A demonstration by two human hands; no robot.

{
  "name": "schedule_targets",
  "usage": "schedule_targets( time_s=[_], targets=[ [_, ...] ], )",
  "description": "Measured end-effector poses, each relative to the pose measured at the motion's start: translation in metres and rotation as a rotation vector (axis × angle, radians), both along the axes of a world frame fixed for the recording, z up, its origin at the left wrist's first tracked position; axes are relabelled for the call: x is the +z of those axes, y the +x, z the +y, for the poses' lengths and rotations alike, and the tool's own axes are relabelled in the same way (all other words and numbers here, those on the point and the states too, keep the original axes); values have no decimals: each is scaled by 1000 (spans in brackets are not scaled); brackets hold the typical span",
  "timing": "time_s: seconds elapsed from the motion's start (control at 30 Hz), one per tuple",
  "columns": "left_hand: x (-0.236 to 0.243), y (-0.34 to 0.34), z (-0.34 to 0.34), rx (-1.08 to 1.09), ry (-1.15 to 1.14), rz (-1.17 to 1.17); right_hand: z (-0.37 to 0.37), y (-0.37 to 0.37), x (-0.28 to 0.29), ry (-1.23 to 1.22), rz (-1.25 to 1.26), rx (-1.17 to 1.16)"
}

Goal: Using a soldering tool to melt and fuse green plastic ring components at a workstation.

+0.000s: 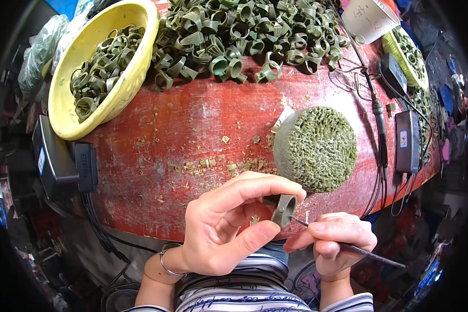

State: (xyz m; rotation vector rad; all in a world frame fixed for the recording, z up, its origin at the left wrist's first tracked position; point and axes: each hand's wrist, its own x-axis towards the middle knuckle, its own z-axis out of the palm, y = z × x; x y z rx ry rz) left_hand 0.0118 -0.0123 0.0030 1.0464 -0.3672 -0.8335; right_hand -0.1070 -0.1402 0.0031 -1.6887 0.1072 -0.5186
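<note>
Left hand (221, 229) pinching dark-green ring (284, 210) between thumb and forefinger, right hand (343, 236) holding thin dark tool (374, 255), tip at ring; rough-faced green cylinder (320, 151) beyond, ring pile (239, 36) on red table (140, 182); yellow basin (69, 126) holding more rings (106, 67)

There are two hands (221, 229), one tool (369, 254), one green block (318, 149), one white bucket (368, 22).

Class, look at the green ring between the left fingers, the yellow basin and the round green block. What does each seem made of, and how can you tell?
Green ring: probably wax, perhaps plastic; smooth, dark, softly glossy.
Yellow basin: likely moulded plastic; even colour, smooth rounded rim.
Round green block: possibly wax, but uncertain; smoother side, rough, pitted top.
</note>
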Motion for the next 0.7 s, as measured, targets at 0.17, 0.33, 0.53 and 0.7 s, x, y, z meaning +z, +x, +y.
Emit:
schedule_targets(
  time_s=[0.17, 0.33, 0.53, 0.7],
  targets=[
    [-12, 0, -2, 10, -8, -182, 5, 2, -7, 23, 21, -171],
    [-9, 2, 4, -91, 12, -97, 6, 13, 1, 137, 165, -215],
    [-6, 12, 7, -326, 47, -224, -6, 25, 10, 315, 211, -45],
    [-5, 5, 7, -150, 48, 0, 1, 11, 15, 162, 18, -314]
  ],
)
